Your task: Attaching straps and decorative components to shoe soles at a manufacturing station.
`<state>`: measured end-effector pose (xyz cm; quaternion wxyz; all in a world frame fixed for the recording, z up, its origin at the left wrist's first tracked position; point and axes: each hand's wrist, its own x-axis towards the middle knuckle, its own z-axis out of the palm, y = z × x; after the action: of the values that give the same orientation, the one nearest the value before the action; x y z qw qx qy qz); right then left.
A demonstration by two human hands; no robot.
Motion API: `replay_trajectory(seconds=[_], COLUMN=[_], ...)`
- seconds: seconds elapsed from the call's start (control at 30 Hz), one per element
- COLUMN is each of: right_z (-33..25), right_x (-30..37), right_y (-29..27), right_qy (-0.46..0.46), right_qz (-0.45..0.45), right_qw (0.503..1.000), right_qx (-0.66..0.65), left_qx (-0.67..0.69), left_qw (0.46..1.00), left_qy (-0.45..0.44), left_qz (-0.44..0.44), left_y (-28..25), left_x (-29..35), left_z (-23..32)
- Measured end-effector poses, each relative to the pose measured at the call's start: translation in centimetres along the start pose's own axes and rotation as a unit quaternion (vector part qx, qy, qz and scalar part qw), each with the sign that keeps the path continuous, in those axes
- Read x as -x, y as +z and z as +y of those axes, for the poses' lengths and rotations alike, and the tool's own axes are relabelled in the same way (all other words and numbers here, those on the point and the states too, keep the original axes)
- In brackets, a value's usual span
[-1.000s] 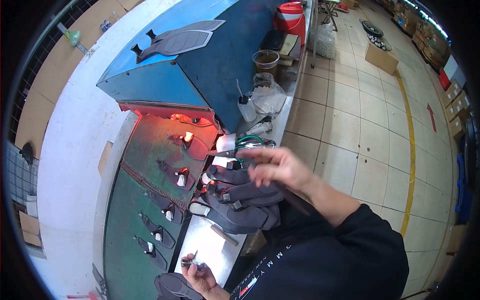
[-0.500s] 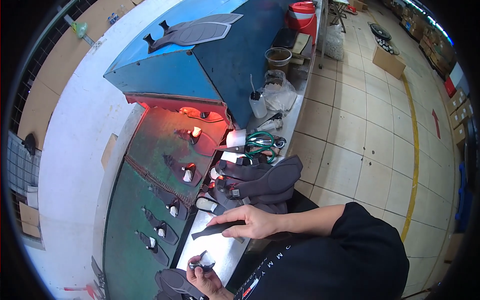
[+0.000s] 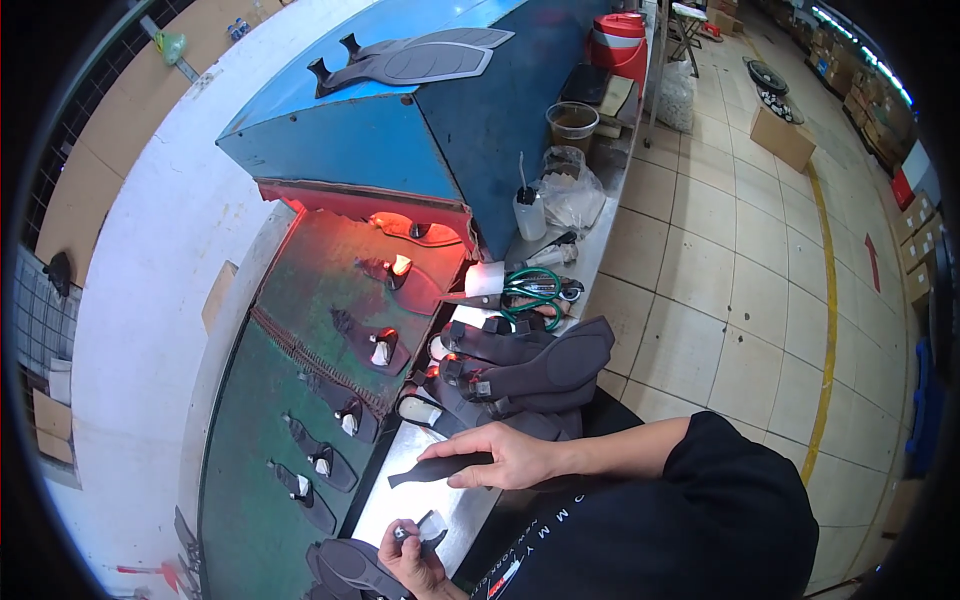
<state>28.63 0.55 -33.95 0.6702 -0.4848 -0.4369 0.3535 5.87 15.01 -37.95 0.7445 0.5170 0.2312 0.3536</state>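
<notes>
My right hand (image 3: 520,457) grips a dark grey shoe sole (image 3: 437,468) from above, thumb on one side and fingers on the other. Its narrow end points left over the bright metal ledge (image 3: 400,445). Lower down, my left hand (image 3: 412,562) pinches a small glossy dark piece (image 3: 432,532) with a whitish face, shaped like a shoe heel. The two pieces are apart. Beyond my right hand lies a heap of dark soles (image 3: 545,365) with small heels. Near my left hand rests another stack of dark soles (image 3: 350,568).
A green conveyor belt (image 3: 250,430) carries several soles with white-wrapped pieces, running under a blue hood (image 3: 330,130) that glows red inside. Two large soles (image 3: 430,62) lie on the hood. Green-handled scissors (image 3: 535,290), a white bottle (image 3: 529,213) and a plastic cup (image 3: 572,123) stand along the ledge.
My left hand has turned the small piece, so its whitish face now tilts the other way. My right hand keeps its hold on the sole. The whole view has shifted slightly.
</notes>
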Motion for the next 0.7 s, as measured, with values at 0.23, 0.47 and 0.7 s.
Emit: replay_trajectory(seconds=[0.23, 0.47, 0.7], right_z=[-0.1, 0.3, 0.1], right_x=[-0.1, -0.1, -0.2], right_y=[-0.3, -0.7, -1.2], right_qy=[0.010, 0.126, 0.064], right_qz=[0.016, -0.005, 0.012], right_qw=[1.000, 0.986, 0.993], right_qx=[-0.019, -0.106, -0.100], left_qx=[0.044, 0.061, 0.078], left_qw=[0.998, 0.997, 0.996], left_qy=[-0.029, -0.005, 0.002], left_qz=[0.046, 0.043, 0.040], left_y=[1.1, 1.8, -0.8], left_x=[-0.5, -0.8, -0.9], left_z=[-0.2, -0.3, -1.7])
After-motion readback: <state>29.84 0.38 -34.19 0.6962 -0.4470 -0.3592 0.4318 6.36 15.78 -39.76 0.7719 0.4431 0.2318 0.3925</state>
